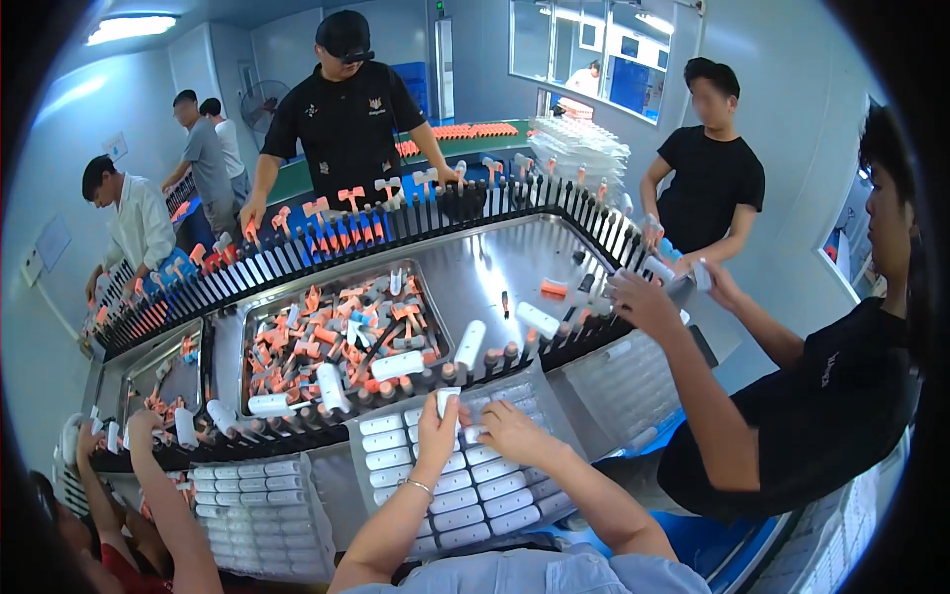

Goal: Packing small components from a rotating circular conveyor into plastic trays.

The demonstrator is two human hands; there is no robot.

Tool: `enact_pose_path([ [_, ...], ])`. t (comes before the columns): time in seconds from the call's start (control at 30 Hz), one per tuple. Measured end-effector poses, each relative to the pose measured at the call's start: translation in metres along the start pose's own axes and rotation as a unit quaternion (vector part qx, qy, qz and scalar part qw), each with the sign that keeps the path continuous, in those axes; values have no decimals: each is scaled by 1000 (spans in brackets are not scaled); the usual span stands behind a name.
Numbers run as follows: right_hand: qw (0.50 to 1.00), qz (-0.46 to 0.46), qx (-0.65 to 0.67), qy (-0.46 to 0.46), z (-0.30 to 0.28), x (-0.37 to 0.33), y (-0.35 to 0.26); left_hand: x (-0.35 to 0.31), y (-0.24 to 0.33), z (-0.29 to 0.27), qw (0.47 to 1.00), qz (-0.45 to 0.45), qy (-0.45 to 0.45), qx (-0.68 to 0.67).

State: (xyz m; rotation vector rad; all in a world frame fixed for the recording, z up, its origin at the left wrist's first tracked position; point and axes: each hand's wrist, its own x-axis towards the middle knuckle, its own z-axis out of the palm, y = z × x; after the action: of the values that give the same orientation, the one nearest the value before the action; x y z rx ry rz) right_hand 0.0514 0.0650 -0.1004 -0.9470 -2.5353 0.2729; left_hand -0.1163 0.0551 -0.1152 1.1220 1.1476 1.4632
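My left hand (pixel 436 432), with a bracelet at its wrist, is closed on a white plastic casing (pixel 449 398) held upright above a clear blister tray (pixel 357 451). Rows of rounded white casings (pixel 455 501) fill much of that tray. Just right of it, my right hand (pixel 513 436) reaches over the tray with fingers apart, its fingertips close to the casings. Whether they touch one cannot be made out. Beyond my hands, a row of black upright holders (pixel 394 414) runs along the bench edge, some carrying white casings (pixel 470 345).
A metal tray (pixel 432 313) on the steel bench holds many orange and grey parts (pixel 327 342). Co-workers stand around the bench; one's arms (pixel 683 327) reach in at right, another's arm (pixel 168 495) at left. More blister trays (pixel 259 515) flank mine.
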Motion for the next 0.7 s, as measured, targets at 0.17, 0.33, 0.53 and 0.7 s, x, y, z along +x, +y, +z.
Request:
enact_pose_path([
  [0.17,913,328,182,164,-44,-12,15,-1,2,-1,1000,17,12,13],
  [0.33,958,116,20,262,-113,16,57,1,0,-4,998,35,-3,50],
  [0.53,996,48,-35,66,-118,67,95,-2,6,0,996,23,-29,80],
  [0.7,982,163,-77,-52,-83,107,56,-1,-3,-7,997,27,-31,73],
])
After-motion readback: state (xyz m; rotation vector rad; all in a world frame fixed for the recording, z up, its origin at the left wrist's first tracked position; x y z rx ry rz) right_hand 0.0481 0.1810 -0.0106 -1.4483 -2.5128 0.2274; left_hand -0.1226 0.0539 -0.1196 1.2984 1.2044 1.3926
